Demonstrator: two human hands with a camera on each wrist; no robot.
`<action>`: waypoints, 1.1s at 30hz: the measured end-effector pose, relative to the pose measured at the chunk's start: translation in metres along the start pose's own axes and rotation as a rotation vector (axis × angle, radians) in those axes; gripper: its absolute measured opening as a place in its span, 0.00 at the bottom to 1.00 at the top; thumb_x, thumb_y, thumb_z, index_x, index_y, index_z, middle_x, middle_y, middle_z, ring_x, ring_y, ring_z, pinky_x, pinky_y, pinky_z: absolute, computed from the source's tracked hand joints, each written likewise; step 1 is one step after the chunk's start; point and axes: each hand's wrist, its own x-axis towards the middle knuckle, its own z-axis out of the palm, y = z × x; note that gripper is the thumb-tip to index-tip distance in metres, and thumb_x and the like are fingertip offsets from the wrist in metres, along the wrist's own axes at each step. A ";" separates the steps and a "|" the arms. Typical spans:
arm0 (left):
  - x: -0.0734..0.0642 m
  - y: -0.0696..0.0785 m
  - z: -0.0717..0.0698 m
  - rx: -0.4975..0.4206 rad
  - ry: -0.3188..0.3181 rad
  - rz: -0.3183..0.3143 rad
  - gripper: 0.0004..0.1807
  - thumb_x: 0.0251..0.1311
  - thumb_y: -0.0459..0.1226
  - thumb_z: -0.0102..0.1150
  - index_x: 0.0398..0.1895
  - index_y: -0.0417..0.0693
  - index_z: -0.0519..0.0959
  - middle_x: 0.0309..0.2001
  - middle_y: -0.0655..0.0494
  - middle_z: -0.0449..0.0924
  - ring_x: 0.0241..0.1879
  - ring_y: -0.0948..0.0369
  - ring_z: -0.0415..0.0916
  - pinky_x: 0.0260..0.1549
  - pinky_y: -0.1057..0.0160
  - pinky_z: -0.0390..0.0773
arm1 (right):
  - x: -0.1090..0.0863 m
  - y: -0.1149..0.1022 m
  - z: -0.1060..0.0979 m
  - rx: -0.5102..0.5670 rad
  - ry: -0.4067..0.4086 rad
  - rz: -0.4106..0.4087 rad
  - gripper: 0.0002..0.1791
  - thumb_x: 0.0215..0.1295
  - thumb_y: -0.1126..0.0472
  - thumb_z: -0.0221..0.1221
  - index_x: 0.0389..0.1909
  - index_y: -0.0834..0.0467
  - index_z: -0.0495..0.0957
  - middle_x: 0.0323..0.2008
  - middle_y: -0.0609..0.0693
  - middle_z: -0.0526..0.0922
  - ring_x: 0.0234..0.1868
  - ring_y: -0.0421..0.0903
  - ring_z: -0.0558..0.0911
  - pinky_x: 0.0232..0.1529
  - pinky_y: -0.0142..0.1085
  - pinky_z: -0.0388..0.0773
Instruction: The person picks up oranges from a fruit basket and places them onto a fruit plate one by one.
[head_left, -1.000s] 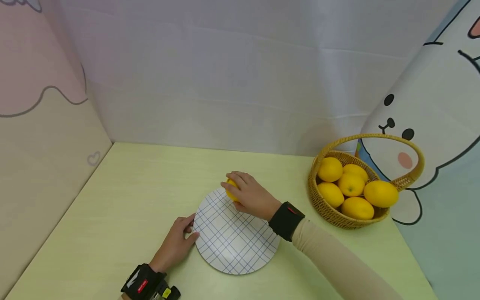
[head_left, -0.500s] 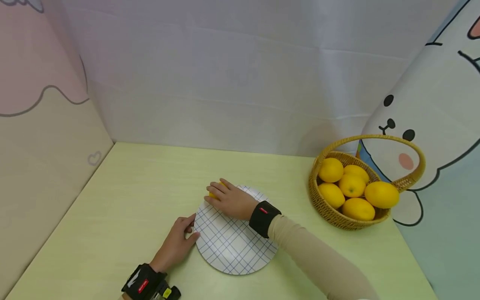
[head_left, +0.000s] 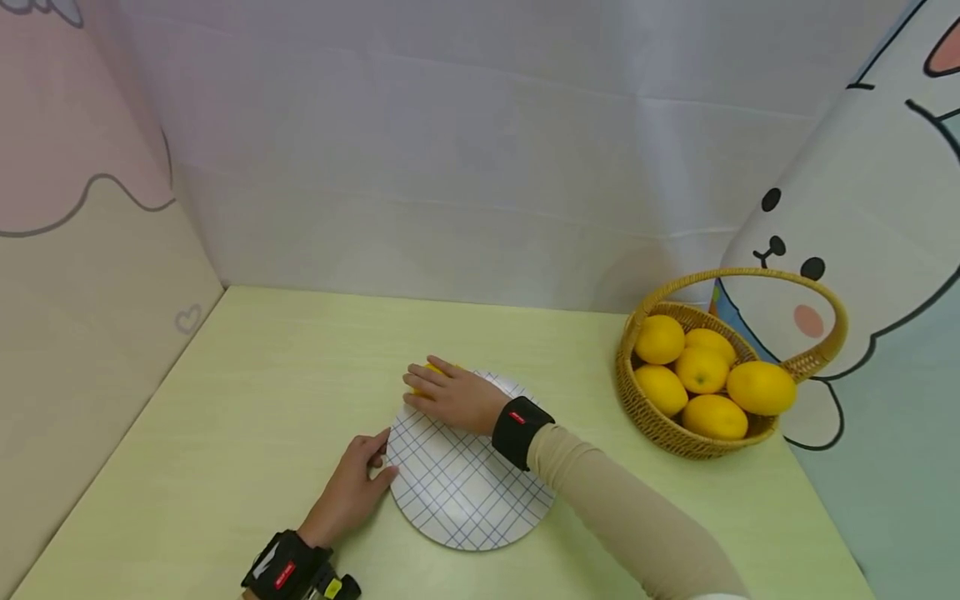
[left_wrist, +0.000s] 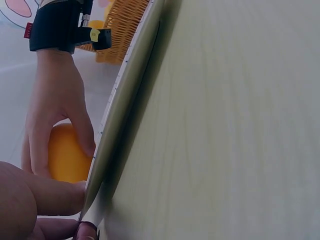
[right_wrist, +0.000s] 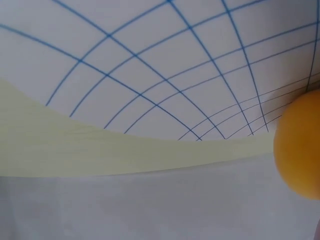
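A round white plate [head_left: 476, 496] with a blue grid pattern is on the table. My left hand [head_left: 347, 487] pinches its left edge; in the left wrist view the thumb [left_wrist: 55, 197] lies along the top side and a fingertip shows at the rim. Over the plate's far left part, my right hand [head_left: 459, 402] holds a lemon [left_wrist: 66, 155], thumb on one side and fingers on the other. From the head, the hand covers most of that lemon. The right wrist view has the lemon [right_wrist: 302, 147] at its right edge, close to the gridded surface.
A wicker basket [head_left: 652, 417] with a tall arched handle stands at the table's right side, holding several lemons [head_left: 701, 369]. Pale wood table [head_left: 300, 358] surrounds the plate. A white cloth wall [head_left: 450, 167] rises behind it, with printed cloth at both sides.
My right hand has moved left across the plate's far part with the lemon, lowering and shifting only slightly in the last half second. My left hand and the plate stay put.
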 end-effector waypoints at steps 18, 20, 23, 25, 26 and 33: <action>-0.003 0.000 -0.001 -0.018 -0.001 -0.005 0.33 0.58 0.31 0.59 0.68 0.31 0.64 0.41 0.50 0.64 0.41 0.58 0.63 0.35 0.60 0.65 | -0.001 -0.002 -0.006 0.037 0.031 0.017 0.29 0.74 0.53 0.45 0.74 0.49 0.57 0.72 0.54 0.58 0.74 0.51 0.50 0.71 0.49 0.40; -0.003 0.000 -0.001 -0.019 -0.002 -0.006 0.33 0.58 0.31 0.59 0.68 0.32 0.64 0.41 0.50 0.64 0.41 0.58 0.63 0.35 0.60 0.65 | -0.001 -0.002 -0.005 0.046 0.040 0.021 0.29 0.73 0.52 0.45 0.74 0.48 0.57 0.73 0.54 0.57 0.74 0.51 0.50 0.71 0.49 0.41; -0.004 0.001 -0.001 -0.018 -0.005 -0.004 0.33 0.58 0.31 0.59 0.68 0.31 0.64 0.42 0.50 0.64 0.41 0.58 0.63 0.35 0.60 0.65 | -0.001 -0.002 -0.004 0.059 0.045 0.028 0.30 0.73 0.51 0.46 0.75 0.47 0.56 0.73 0.54 0.57 0.74 0.51 0.50 0.70 0.49 0.42; -0.004 0.001 -0.001 -0.016 -0.005 -0.009 0.33 0.59 0.32 0.59 0.68 0.32 0.64 0.42 0.50 0.64 0.41 0.57 0.63 0.36 0.60 0.65 | -0.001 -0.002 -0.004 0.064 0.053 0.029 0.31 0.72 0.50 0.47 0.74 0.47 0.56 0.73 0.54 0.57 0.74 0.51 0.50 0.70 0.50 0.43; -0.003 0.001 -0.001 -0.013 -0.005 -0.009 0.33 0.59 0.32 0.59 0.68 0.32 0.64 0.42 0.50 0.64 0.42 0.57 0.63 0.36 0.60 0.65 | -0.001 -0.002 -0.004 0.068 0.056 0.028 0.31 0.72 0.50 0.47 0.74 0.46 0.56 0.73 0.54 0.57 0.74 0.51 0.50 0.70 0.50 0.42; -0.004 0.002 -0.002 -0.015 -0.010 -0.013 0.33 0.59 0.32 0.59 0.68 0.32 0.63 0.42 0.50 0.64 0.42 0.57 0.63 0.36 0.59 0.65 | -0.001 -0.002 -0.006 0.096 0.054 0.025 0.37 0.67 0.46 0.53 0.75 0.48 0.55 0.73 0.55 0.56 0.74 0.51 0.49 0.70 0.51 0.43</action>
